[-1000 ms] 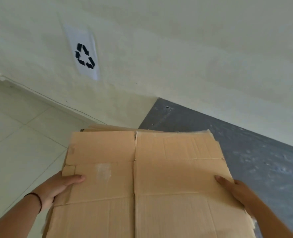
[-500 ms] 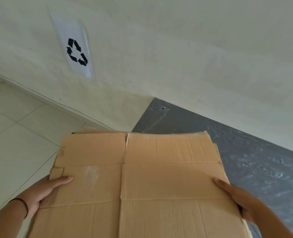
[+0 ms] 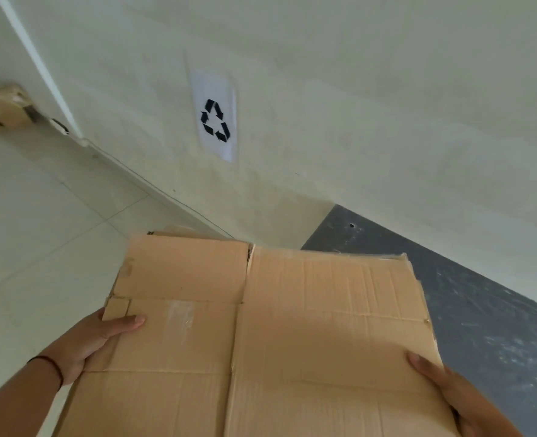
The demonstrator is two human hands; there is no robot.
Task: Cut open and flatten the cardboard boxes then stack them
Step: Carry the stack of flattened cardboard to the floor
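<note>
A flattened brown cardboard box (image 3: 292,326) fills the lower middle of the head view, held level above the floor. My left hand (image 3: 93,342) grips its left edge, thumb on top and fingers hidden beneath. On the right edge my right hand (image 3: 446,386) grips the same way, thumb lying on the top face. The edge of another cardboard sheet (image 3: 179,231) peeks out beyond the far left corner, lower down by the wall.
A paper sign with a black recycling symbol (image 3: 215,120) is stuck on the pale wall. A dark grey mat (image 3: 481,310) covers the floor at right, pale tiles (image 3: 40,231) at left. A taped brown box (image 3: 2,108) sits at far left near a white vertical strip.
The view has swung left, so the recycling sign now sits nearer the centre and a box at far left has come into sight. Both hands keep the same hold on the cardboard.
</note>
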